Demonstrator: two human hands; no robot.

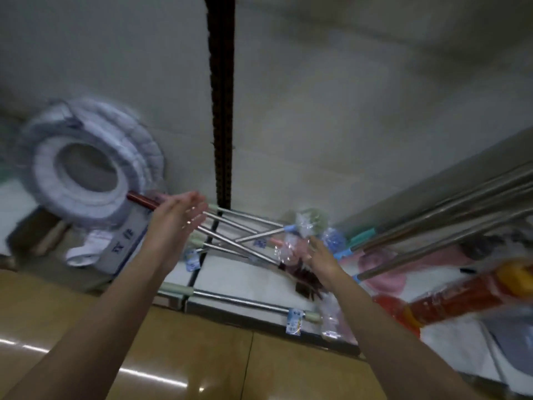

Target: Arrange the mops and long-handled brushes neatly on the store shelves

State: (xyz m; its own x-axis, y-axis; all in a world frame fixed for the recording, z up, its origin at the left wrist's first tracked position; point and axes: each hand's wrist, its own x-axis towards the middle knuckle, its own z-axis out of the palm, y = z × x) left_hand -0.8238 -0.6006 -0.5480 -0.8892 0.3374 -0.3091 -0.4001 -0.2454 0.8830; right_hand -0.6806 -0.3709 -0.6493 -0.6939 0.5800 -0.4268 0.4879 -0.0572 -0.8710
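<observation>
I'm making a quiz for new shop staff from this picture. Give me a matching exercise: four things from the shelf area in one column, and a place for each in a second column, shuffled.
Things
1. round white mop head
2. red-orange mop
3. dark shelf upright
4. single steel-handled brush

Places
A. lying along the front edge of the shelf
B. standing upright at the middle
C. far left, leaning at the back wall
D. far right, low down

Pairs: 1-C, 2-D, 3-B, 4-A

crossed brush handles blocking shelf, upright post
</observation>
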